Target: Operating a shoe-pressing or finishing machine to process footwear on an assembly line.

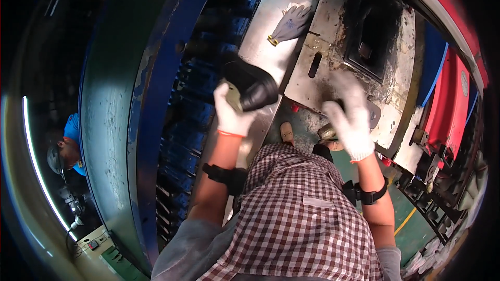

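My left hand point(233, 117), in a white glove, is closed around a black shoe-shaped piece point(259, 89) with an olive-green part by the thumb. It holds the piece up over the edge of a pale metal ledge. My right hand point(352, 119), also gloved in white, is smeared by motion but shows thumb and fingers apart, with nothing visible between them. It hovers by the near edge of a stained metal plate point(325, 86). Beside it, partly hidden, is a grey rounded piece point(373, 114). A dark square mould-like frame point(367, 47) sits on the plate.
A grey work glove point(291, 23) lies on the ledge. To the left run a dark blue rack point(195, 88) and a long blue-green metal panel point(115, 99); a person in blue point(70, 143) is beyond it. Red machinery point(449, 104) stands at right, near a shelf rack point(432, 211).
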A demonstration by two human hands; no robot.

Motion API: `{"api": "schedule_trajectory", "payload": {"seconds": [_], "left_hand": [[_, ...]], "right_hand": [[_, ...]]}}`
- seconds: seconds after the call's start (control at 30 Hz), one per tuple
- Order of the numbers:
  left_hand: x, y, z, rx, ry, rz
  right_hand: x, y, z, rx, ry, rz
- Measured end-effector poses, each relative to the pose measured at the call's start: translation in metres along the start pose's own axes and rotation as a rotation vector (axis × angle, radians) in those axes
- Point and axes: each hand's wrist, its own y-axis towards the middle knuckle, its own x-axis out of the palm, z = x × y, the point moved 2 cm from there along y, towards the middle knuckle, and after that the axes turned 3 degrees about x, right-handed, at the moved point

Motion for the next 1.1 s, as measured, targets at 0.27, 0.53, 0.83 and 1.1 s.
{"api": "schedule_trajectory", "payload": {"seconds": [0.27, 0.53, 0.83, 1.1], "left_hand": [[-0.14, 0.17, 0.113, 0.215, 0.397, 0.485], [-0.209, 0.228, 0.178, 0.307, 0.531, 0.566], [-0.329, 0.136, 0.187, 0.816, 0.5, 1.279], [-0.339, 0.135, 0.229, 0.051, 0.067, 0.73]], "right_hand": [[-0.006, -0.051, 0.084, 0.142, -0.484, 0.316], [-0.001, -0.048, 0.087, 0.123, -0.45, 0.311], [-0.002, -0.053, 0.088, 0.176, -0.496, 0.28], [-0.001, -0.05, 0.085, 0.108, -0.492, 0.273]]}}
